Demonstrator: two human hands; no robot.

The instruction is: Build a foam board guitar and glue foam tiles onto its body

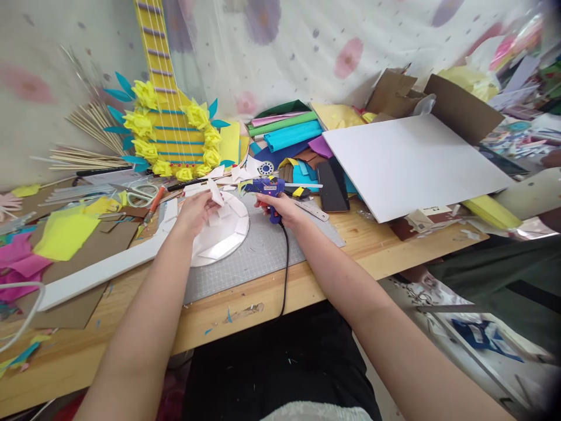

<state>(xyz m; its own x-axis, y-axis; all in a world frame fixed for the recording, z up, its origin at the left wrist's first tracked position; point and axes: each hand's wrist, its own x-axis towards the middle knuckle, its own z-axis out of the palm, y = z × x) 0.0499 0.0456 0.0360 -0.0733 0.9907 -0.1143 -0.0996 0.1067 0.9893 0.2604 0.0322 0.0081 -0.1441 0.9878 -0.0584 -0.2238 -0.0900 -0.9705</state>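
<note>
My right hand (280, 207) is wrapped round the handle of a blue glue gun (265, 186), its nozzle pointing left and a clear glue stick (302, 185) sticking out at the back. My left hand (198, 211) pinches a small white foam board piece (214, 192), held up just left of the nozzle. Below it lies a white guitar-shaped form (228, 241) with white strips set round its round body; its long neck (100, 266) stretches to the lower left. The form's body rests on a grey cutting mat (263, 257).
A yellow paper guitar with flowers (175, 123) stands at the back. Right of the mat are a phone (333, 186), a large white board (412, 161) and cardboard (464, 108). Scissors (142, 194) and a craft knife (155, 202) lie left. Another person's sleeve (504, 280) shows at right.
</note>
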